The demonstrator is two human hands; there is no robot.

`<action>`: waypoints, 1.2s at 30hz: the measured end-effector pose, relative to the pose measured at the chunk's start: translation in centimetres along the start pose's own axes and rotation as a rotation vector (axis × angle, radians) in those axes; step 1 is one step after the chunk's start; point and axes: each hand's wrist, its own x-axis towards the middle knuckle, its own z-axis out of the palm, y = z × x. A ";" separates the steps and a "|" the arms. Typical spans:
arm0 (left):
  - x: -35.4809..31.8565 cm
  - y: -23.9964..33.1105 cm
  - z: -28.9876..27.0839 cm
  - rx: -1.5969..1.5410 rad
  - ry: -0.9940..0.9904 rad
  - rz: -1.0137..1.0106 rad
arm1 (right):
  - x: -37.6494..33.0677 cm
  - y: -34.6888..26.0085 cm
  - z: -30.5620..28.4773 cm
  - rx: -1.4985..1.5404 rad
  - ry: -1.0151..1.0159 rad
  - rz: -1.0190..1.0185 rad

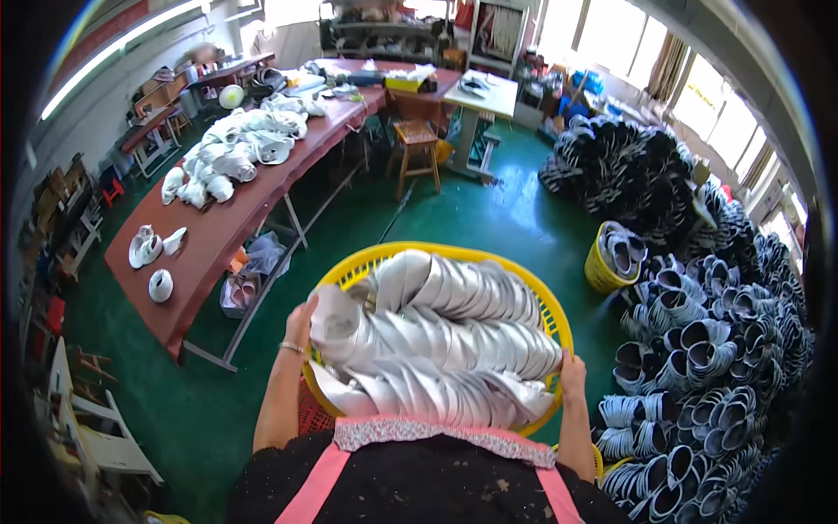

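So the yellow basket is right in front of the wearer, near and in the middle, and it's pretty much loaded: white shoe uppers nested in three long rows, filling it nearly side to side. I'd call the filling done for this one. Left hand is closed on the left rim, right hand on the right rim, though most of the fingers are hidden. Can't tell if it's lifted or resting on something; a bit of red crate pokes out just below on the near left. Setting it down somewhere looks like the part left. Further left, the brown-red table still has a loose pile of white pieces, so I doubt that batch is finished. Over on the right there's a smaller yellow tub with uppers in it, beside big heaps of stacked uppers.
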 end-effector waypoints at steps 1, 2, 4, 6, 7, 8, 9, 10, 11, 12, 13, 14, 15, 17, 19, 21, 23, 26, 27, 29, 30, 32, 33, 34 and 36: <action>3.8 1.5 -0.4 0.127 -0.018 -0.047 | 1.3 -2.5 0.7 0.080 -0.027 0.015; 6.4 4.3 2.8 0.154 -0.044 -0.043 | 3.5 -2.9 1.9 0.074 -0.025 0.038; 12.9 7.3 7.6 0.176 -0.059 -0.021 | 10.4 -5.2 5.4 0.133 -0.013 0.069; 21.0 7.3 10.3 0.169 -0.026 0.026 | 16.8 -8.3 9.6 0.124 -0.016 0.070; 24.1 7.7 12.8 0.167 -0.028 0.025 | 20.4 -9.2 11.4 0.101 -0.002 0.089; 25.8 9.5 15.2 0.265 -0.024 0.030 | 24.2 -10.9 12.5 0.126 -0.021 0.078; 28.3 10.7 17.5 0.363 -0.017 0.035 | 28.2 -11.7 14.3 0.127 -0.019 0.077; 32.8 10.0 17.7 0.344 0.001 0.032 | 33.1 -14.3 17.0 0.039 0.023 -0.008; 36.9 9.1 17.2 0.283 0.046 -0.027 | 36.3 -16.3 19.7 -0.055 0.058 -0.077; 40.3 8.0 15.6 0.179 0.059 -0.002 | 39.1 -20.0 21.4 -0.016 -0.021 -0.061; 42.7 7.4 14.9 0.068 0.068 0.019 | 41.4 -24.0 22.2 -0.010 -0.107 -0.075; 44.2 8.4 16.2 0.063 0.077 0.002 | 44.1 -27.0 22.9 0.026 -0.153 -0.038; 45.1 11.2 18.4 -0.090 0.027 -0.041 | 46.8 -29.7 23.8 0.063 -0.192 0.002; 47.5 16.1 21.7 -0.239 -0.018 -0.075 | 52.9 -35.1 26.9 0.042 -0.203 -0.052; 54.0 15.8 22.7 -0.258 0.067 -0.076 | 59.4 -39.6 31.1 0.045 -0.209 -0.121; 60.8 14.5 23.0 -0.319 0.033 -0.055 | 64.0 -41.6 36.0 -0.032 -0.200 -0.110; 69.4 14.6 21.7 -0.220 0.052 -0.109 | 66.6 -50.1 38.3 0.011 -0.252 -0.115; 78.0 16.8 25.1 0.052 0.159 -0.031 | 72.9 -49.9 44.9 -0.123 -0.190 -0.126; 81.6 17.9 25.9 0.056 0.169 -0.039 | 73.9 -53.1 46.1 -0.063 -0.179 -0.103; 86.7 20.6 26.7 -0.057 0.084 -0.136 | 77.9 -53.4 47.8 -0.045 -0.099 -0.143; 88.7 22.5 28.7 -0.211 0.080 -0.198 | 78.4 -56.1 48.3 0.072 -0.178 -0.030; 94.4 25.4 31.0 -0.203 0.059 -0.159 | 81.8 -59.3 51.5 0.091 -0.168 0.012; 97.1 26.7 32.1 -0.206 0.034 -0.117 | 83.5 -60.8 53.0 0.105 -0.152 0.043; 99.2 28.5 33.5 -0.220 -0.007 -0.109 | 85.1 -62.1 54.5 0.117 -0.156 0.026; 102.9 30.7 35.8 -0.249 -0.043 -0.164 | 87.7 -62.4 57.4 0.160 -0.176 0.066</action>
